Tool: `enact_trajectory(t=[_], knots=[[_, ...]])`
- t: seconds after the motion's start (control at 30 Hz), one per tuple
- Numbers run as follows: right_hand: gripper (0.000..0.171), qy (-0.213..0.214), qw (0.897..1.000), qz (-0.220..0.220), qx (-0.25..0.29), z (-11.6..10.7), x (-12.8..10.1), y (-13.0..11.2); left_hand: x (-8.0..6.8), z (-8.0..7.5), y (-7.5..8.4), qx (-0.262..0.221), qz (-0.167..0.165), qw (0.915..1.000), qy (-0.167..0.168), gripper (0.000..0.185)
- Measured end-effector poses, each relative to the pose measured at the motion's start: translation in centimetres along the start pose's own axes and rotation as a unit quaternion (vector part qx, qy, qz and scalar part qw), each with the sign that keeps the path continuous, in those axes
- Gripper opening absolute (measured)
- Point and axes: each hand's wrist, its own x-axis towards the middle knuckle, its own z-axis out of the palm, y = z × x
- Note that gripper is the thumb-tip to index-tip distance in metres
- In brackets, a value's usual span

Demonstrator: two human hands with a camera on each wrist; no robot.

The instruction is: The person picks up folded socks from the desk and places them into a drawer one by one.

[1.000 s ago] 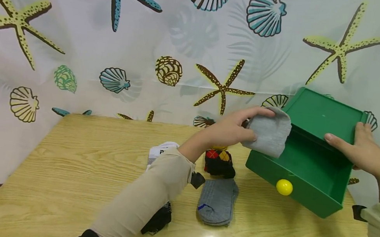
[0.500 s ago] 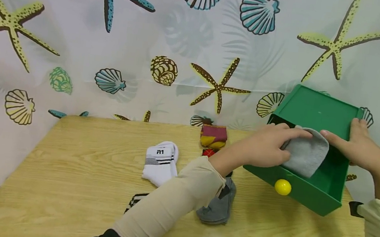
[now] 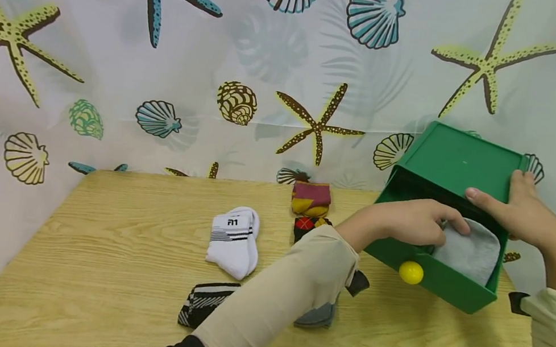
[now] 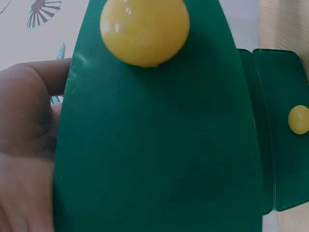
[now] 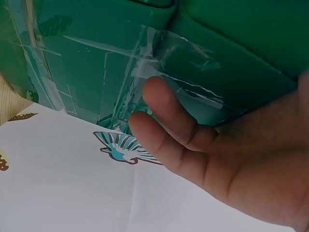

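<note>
Head view: a green drawer box (image 3: 457, 159) stands at the right of the frame on a wooden table (image 3: 110, 246), its drawer (image 3: 441, 281) pulled out toward the viewer, with a yellow knob (image 3: 411, 272) on the front panel. A folded grey sock (image 3: 469, 254) lies inside the open drawer. The left hand (image 3: 411, 220), at centre right, reaches over the drawer front with fingers curled onto the sock's left edge; whether it pinches the cloth or only rests on it cannot be told. The right hand (image 3: 521, 210), at right, holds the box's top, thumb laid across the front edge and fingers over the far side. At mid-frame on the table lie a white sock (image 3: 234, 240), a black-and-white striped sock (image 3: 203, 308), a maroon-and-yellow sock (image 3: 311, 198), an argyle sock (image 3: 309, 226) and a grey sock (image 3: 315, 316) partly hidden by the left sleeve.

Left wrist view: the drawer front (image 4: 159, 145) fills the frame, its knob (image 4: 145, 30) at top; part of the hand (image 4: 26, 159) shows at left edge. A second green drawer with its knob (image 4: 299, 119) shows at right.

Right wrist view: the hand (image 5: 231, 159) lies at lower right, fingers (image 5: 166, 111) relaxed against the taped green wall of the box (image 5: 120, 63).
</note>
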Motion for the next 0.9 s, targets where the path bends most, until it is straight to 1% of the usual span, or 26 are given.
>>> enact_trajectory(t=[0.1,0.2,0.33,0.47,0.53,0.67,0.77,0.83,0.9], knots=[[0.111,0.000,1.000,-0.001,0.001,0.0,0.1,0.1,0.3,0.1,0.2,-0.005,-0.015,0.9998,-0.015,0.047],[0.110,0.001,1.000,-0.001,0.003,0.0,0.1,0.2,0.6,0.2,0.2,-0.001,-0.026,0.9994,-0.021,0.047],[0.110,-0.001,1.000,0.003,0.001,0.0,0.0,0.1,0.9,0.4,0.1,0.016,-0.031,0.9993,-0.016,0.047],[0.109,-0.005,1.000,0.006,0.002,-0.1,-0.2,-0.3,1.1,0.5,0.2,0.030,-0.039,0.9988,-0.003,0.045],[0.108,-0.004,1.000,0.005,0.002,0.0,-0.2,-0.3,1.1,0.5,0.1,0.035,-0.033,0.9988,0.001,0.044],[0.109,-0.003,1.000,0.004,0.005,0.0,-0.1,-0.2,1.1,0.5,-0.2,0.033,-0.009,0.9994,0.004,0.044],[0.109,-0.004,1.000,0.005,0.005,0.0,0.0,-0.1,1.1,0.4,-0.5,0.017,0.009,0.9998,0.010,0.045],[0.110,-0.003,1.000,0.006,0.005,0.1,0.0,-0.1,1.0,0.4,-0.7,0.002,0.014,0.9998,0.015,0.045],[0.110,-0.004,1.000,0.005,0.004,0.1,0.0,0.0,1.0,0.4,-0.7,-0.013,0.017,0.9997,0.016,0.040]])
